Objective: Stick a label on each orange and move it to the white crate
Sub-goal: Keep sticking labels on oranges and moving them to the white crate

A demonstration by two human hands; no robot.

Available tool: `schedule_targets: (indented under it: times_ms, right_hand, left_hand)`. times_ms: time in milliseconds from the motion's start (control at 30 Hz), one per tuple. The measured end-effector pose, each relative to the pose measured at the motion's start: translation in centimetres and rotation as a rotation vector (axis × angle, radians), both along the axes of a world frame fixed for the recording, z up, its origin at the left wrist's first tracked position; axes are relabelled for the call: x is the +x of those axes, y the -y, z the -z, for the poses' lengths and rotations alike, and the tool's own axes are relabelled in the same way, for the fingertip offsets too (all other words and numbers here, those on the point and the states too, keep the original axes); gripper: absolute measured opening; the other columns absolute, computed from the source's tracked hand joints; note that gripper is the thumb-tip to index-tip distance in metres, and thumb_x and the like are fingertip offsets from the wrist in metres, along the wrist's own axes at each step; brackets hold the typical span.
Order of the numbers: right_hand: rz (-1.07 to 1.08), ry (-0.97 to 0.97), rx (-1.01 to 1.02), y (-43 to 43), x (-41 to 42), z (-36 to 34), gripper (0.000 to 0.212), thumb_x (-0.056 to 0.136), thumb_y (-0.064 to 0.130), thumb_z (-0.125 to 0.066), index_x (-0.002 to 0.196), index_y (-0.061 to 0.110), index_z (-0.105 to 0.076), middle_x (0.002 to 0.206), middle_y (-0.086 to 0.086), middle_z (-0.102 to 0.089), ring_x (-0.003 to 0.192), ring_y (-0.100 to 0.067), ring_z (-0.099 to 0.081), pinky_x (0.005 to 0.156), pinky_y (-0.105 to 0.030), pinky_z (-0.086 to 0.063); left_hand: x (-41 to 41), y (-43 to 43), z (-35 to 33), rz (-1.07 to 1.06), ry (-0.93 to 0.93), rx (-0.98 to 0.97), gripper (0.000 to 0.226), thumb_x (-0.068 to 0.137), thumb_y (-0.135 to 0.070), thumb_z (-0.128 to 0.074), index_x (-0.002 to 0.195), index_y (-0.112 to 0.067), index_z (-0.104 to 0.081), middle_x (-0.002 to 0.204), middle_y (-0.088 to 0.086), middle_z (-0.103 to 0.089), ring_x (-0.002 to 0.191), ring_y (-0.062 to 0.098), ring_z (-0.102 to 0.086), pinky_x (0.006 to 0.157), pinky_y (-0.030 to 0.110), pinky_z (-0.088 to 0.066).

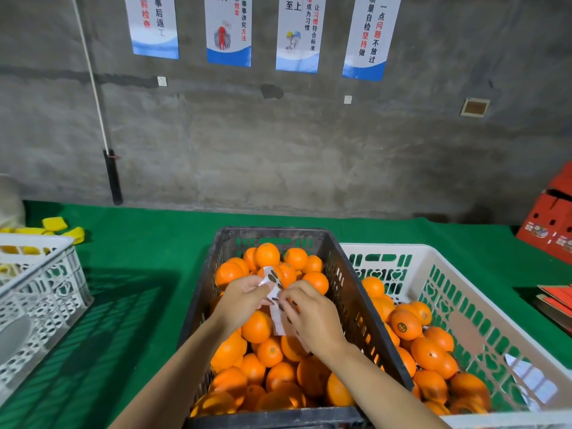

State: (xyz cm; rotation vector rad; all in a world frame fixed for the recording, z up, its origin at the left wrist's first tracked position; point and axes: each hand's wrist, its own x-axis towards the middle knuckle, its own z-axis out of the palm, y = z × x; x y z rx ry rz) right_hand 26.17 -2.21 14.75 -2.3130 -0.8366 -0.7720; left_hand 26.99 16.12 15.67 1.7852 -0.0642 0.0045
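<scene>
Peeling step. Above black crate (346,274) middle, left hand (244,300) pinches label strip (274,281); right hand (312,317) fingertips pinch same strip, prob. lifting one sticker, too small to confirm. Oranges (267,255) lie in black crate; white crate (464,275) just right of it. Next: press sticker onto orange w/ firm thumb.

Head-worn, close, down onto oranges (267,254)

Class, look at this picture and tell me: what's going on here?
A person is working over the black crate full of oranges. The left hand holds a label strip while the right hand pinches the same strip. The white crate alongside holds more fruit, including one labelled orange.
</scene>
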Motion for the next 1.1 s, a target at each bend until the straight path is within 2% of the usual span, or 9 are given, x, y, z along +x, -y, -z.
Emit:
schedule_targets:
  times_ms: [167, 300, 400, 500, 533, 633, 800, 967, 1100]
  right_hand:
    - [0.166, -0.214, 0.197, 0.5, 0.7, -0.1, 0.011, 0.099, 0.024, -0.056, 0.091, 0.023, -0.063, 0.097, 0.012, -0.054, 0.085, -0.003, -0.054, 0.069, -0.017, -0.041]
    - [0.333, -0.473, 0.365, 1.6, 1.9, 0.1, 0.018, 0.099, 0.019, -0.053, 0.085, 0.019, -0.064, 0.091, 0.007, -0.056, 0.081, -0.009, -0.055, 0.075, -0.025, -0.045]
    - [0.317, -0.818, 0.269, 1.8, 2.9, 1.2, 0.031, 0.099, 0.019, -0.052, 0.069, 0.013, -0.051, 0.067, -0.003, -0.049, 0.064, -0.023, -0.046, 0.060, -0.033, -0.036]
    - [0.382, -1.130, 0.072, 1.5, 3.5, 2.3, 0.014, 0.093, 0.021, -0.053, 0.098, 0.009, -0.058, 0.105, -0.019, -0.057, 0.101, -0.034, -0.052, 0.074, -0.036, -0.039]
    - [0.390, -1.186, 0.029, 1.5, 3.8, 2.7, 0.026, 0.094, 0.023, -0.053, 0.115, 0.007, -0.056, 0.123, -0.020, -0.054, 0.116, -0.037, -0.049, 0.082, -0.037, -0.042]
    - [0.406, -1.225, -0.039, 1.5, 4.2, 3.4, 0.045, 0.095, 0.030, -0.057, 0.131, 0.005, -0.049, 0.132, -0.019, -0.051, 0.122, -0.035, -0.049, 0.098, -0.040, -0.047]
    - [0.376, -1.199, -0.099, 1.8, 4.4, 4.6, 0.030, 0.094, 0.035, -0.059, 0.116, 0.014, -0.059, 0.108, -0.012, -0.060, 0.105, -0.032, -0.059, 0.085, -0.037, -0.047]
    - [0.377, -1.113, -0.117, 1.7, 4.5, 5.1, 0.018, 0.093, 0.035, -0.062, 0.101, 0.020, -0.056, 0.093, -0.003, -0.060, 0.104, -0.032, -0.060, 0.100, -0.049, -0.045]
    - [0.350, -1.140, 0.040, 1.9, 4.7, 5.1, 0.060, 0.089, 0.030, -0.071, 0.138, 0.014, -0.039, 0.128, -0.007, -0.055, 0.117, -0.029, -0.054, 0.086, -0.036, -0.047]
  left_hand:
    - [0.6, -0.4, 0.1, -0.313, 0.085, -0.033, 0.027, 0.102, -0.025, -0.050, 0.097, -0.002, -0.063, 0.091, 0.022, -0.068, 0.081, 0.037, -0.066, 0.072, 0.048, -0.053]
    - [0.2, -0.5, -0.5, -0.505, 0.153, -0.038, 0.024, 0.099, -0.018, -0.044, 0.078, -0.009, -0.052, 0.071, 0.000, -0.059, 0.064, 0.011, -0.054, 0.060, 0.034, -0.041]
    - [-0.1, -0.8, -0.9, -0.584, 0.177, -0.073, 0.031, 0.096, -0.012, -0.039, 0.068, -0.016, -0.027, 0.054, -0.009, -0.039, 0.046, 0.003, -0.033, 0.052, 0.032, -0.028]
    - [-0.5, -0.6, -1.5, -0.601, 0.154, -0.074, 0.032, 0.093, -0.016, -0.036, 0.065, -0.020, -0.022, 0.048, -0.009, -0.035, 0.044, 0.006, -0.032, 0.050, 0.030, -0.027]
    - [-0.7, -0.5, -1.6, -0.610, 0.174, -0.003, 0.029, 0.090, -0.022, -0.034, 0.064, -0.021, -0.022, 0.052, -0.008, -0.035, 0.048, 0.010, -0.032, 0.052, 0.033, -0.026]
    - [-1.0, -0.3, -1.2, -0.596, 0.216, 0.235, 0.025, 0.086, -0.034, -0.027, 0.064, -0.022, -0.026, 0.059, -0.001, -0.040, 0.055, 0.016, -0.038, 0.055, 0.036, -0.030]
    - [-0.7, -0.2, -0.6, -0.568, 0.211, 0.291, 0.026, 0.092, -0.033, -0.030, 0.067, -0.024, -0.031, 0.062, 0.001, -0.048, 0.056, 0.016, -0.048, 0.053, 0.033, -0.035]
    - [-0.5, -0.2, -0.6, -0.566, 0.208, 0.317, 0.030, 0.097, -0.029, -0.034, 0.069, -0.021, -0.036, 0.066, 0.007, -0.055, 0.061, 0.020, -0.057, 0.057, 0.037, -0.042]
    - [-0.5, -0.2, -0.7, -0.561, 0.210, 0.323, 0.029, 0.097, -0.028, -0.034, 0.070, -0.020, -0.038, 0.066, 0.007, -0.056, 0.063, 0.021, -0.058, 0.059, 0.037, -0.044]
